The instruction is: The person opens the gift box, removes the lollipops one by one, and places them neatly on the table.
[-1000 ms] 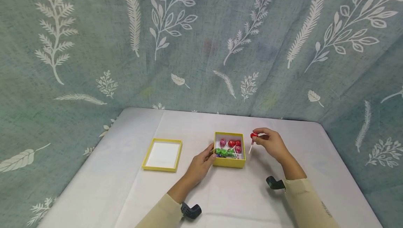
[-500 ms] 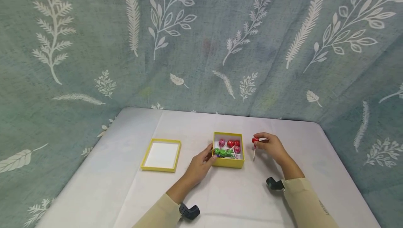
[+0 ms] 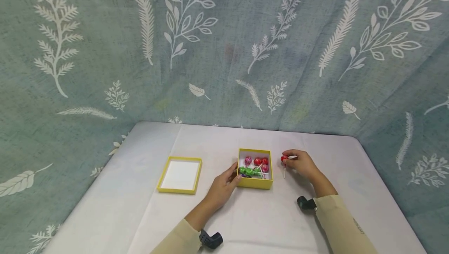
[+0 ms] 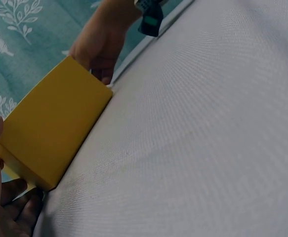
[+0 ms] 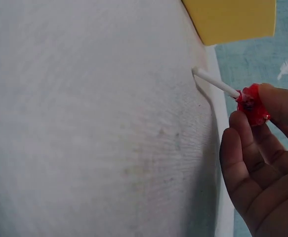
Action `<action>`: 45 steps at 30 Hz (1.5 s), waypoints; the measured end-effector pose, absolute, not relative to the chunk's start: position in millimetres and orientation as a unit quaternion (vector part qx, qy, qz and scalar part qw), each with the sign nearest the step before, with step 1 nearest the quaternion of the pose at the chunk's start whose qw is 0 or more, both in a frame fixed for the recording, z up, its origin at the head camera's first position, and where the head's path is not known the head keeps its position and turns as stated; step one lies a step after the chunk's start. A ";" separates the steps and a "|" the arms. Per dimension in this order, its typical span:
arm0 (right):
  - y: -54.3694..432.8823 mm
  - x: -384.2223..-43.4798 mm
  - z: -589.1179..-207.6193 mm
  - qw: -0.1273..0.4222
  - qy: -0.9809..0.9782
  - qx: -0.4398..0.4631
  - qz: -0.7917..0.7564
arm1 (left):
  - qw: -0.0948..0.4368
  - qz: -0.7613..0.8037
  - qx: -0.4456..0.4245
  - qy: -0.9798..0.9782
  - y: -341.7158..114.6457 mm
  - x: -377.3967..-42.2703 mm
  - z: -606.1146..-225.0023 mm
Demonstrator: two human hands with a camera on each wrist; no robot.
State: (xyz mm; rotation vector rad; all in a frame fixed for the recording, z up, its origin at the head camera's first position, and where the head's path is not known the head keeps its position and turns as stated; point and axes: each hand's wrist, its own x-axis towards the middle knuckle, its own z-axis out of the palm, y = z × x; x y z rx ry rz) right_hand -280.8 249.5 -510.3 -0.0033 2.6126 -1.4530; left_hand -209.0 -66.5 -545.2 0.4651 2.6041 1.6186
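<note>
A yellow box (image 3: 255, 184) stands open on the white table, with several red, pink and green lollipops (image 3: 257, 166) inside. My left hand (image 3: 224, 182) holds the box at its near left corner, thumb on the rim; the left wrist view shows the box's yellow wall (image 4: 52, 131) by my fingers (image 4: 5, 207). My right hand (image 3: 301, 164) pinches a red lollipop (image 3: 284, 159) by its wrapped head, just right of the box. Its white stick (image 5: 215, 82) points down and its tip touches the table.
The box's yellow lid (image 3: 180, 175) lies upside down to the left of the box. A leaf-patterned teal cloth (image 3: 224, 51) hangs behind and beside the table (image 3: 266, 219). Black wrist mounts (image 3: 210, 240) sit on both sleeves.
My right hand has lowered the red lollipop from beside the box's far right corner down to the table. The left hand has stayed on the box.
</note>
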 end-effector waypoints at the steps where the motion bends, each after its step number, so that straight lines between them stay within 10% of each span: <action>1: 249.3 -281.2 -510.5 0.077 0.874 -0.001 -0.480 | 0.020 0.521 0.151 0.840 -66.6 -208.8 -545.5; 45: 242.5 -286.0 -493.3 0.078 0.912 0.011 -0.402 | 0.016 0.509 0.166 0.845 -68.0 -206.2 -543.3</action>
